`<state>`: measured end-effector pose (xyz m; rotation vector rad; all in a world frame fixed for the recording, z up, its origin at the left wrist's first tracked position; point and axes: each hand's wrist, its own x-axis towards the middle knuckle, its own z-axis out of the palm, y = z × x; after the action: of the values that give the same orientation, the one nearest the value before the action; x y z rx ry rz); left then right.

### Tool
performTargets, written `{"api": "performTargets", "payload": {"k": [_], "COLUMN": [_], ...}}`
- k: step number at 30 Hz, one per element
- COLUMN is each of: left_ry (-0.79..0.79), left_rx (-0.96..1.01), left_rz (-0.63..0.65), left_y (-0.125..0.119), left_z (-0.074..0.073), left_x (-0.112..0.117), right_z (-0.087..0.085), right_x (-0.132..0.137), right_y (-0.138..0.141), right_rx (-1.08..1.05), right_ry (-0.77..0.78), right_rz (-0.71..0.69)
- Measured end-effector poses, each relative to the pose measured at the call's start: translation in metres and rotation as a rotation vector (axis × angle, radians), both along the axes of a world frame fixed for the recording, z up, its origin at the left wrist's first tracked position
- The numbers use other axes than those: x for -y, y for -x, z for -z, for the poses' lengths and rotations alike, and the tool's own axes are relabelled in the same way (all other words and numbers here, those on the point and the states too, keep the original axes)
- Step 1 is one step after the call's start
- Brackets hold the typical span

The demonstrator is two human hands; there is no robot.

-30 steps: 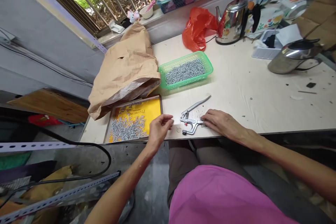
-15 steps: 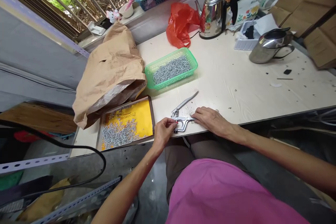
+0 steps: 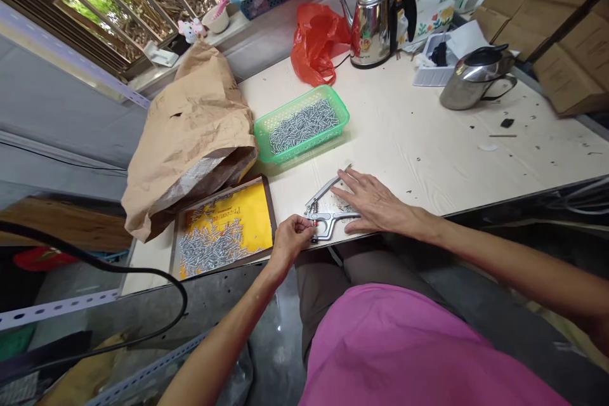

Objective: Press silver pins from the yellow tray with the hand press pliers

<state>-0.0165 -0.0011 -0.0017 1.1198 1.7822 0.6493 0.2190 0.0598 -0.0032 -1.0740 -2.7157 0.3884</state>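
A pair of silver hand pliers (image 3: 325, 221) with a spring and a red bit at its jaw lies near the table's front edge, its handles spread apart. At the jaw, my left hand (image 3: 288, 242) is closed in a pinch; what sits between the fingertips is too small to make out. My right hand (image 3: 378, 206) is open with fingers spread, reaching across the handles. Its fingertips are at the upper handle, its thumb by the lower one. Left of my left hand, small metal pieces (image 3: 207, 250) lie on a yellow sheet in a shallow tray (image 3: 270, 203).
Beyond the pliers stands a green basket (image 3: 346, 119) holding many small metal pieces. A crumpled paper sack (image 3: 190, 120) leans behind the tray. Further back are a red plastic bag (image 3: 311, 44), a steel kettle (image 3: 373, 28) and a metal jug (image 3: 469, 82).
My right hand has spread its fingers and moved up from the lower handle's end to the upper handle. My left hand stays pinched at the jaw. The view has shifted slightly.
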Motion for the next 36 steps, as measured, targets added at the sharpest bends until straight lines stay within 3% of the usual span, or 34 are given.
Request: {"api": "performTargets", "payload": {"k": [9, 22, 27, 31, 33, 36], "left_ry": [0.013, -0.008, -0.012, -0.317, -0.458, -0.551], "left_rx": [-0.017, -0.005, -0.076, -0.475, -0.605, -0.662], "left_rz": [0.000, -0.007, 0.021, 0.168, 0.341, 0.611], "left_y": [0.001, 0.002, -0.002, -0.015, -0.025, -0.039], "left_z": [0.004, 0.008, -0.001, -0.010, -0.012, -0.009], "left_x": [0.001, 0.004, 0.011, 0.019, 0.015, -0.006], "right_z": [0.001, -0.017, -0.016, -0.013, -0.010, -0.005], "right_x": [-0.041, -0.033, -0.028, -0.024, -0.022, -0.020], "right_y": [0.007, 0.009, 0.008, 0.009, 0.010, 0.010], "right_rx": [0.117, 0.149, 0.128, 0.100, 0.086, 0.057], "right_ry": [0.016, 0.025, 0.042, 0.056, 0.052, 0.025], "right_rz": [-0.125, -0.092, -0.094, -0.081, -0.080, -0.061]}}
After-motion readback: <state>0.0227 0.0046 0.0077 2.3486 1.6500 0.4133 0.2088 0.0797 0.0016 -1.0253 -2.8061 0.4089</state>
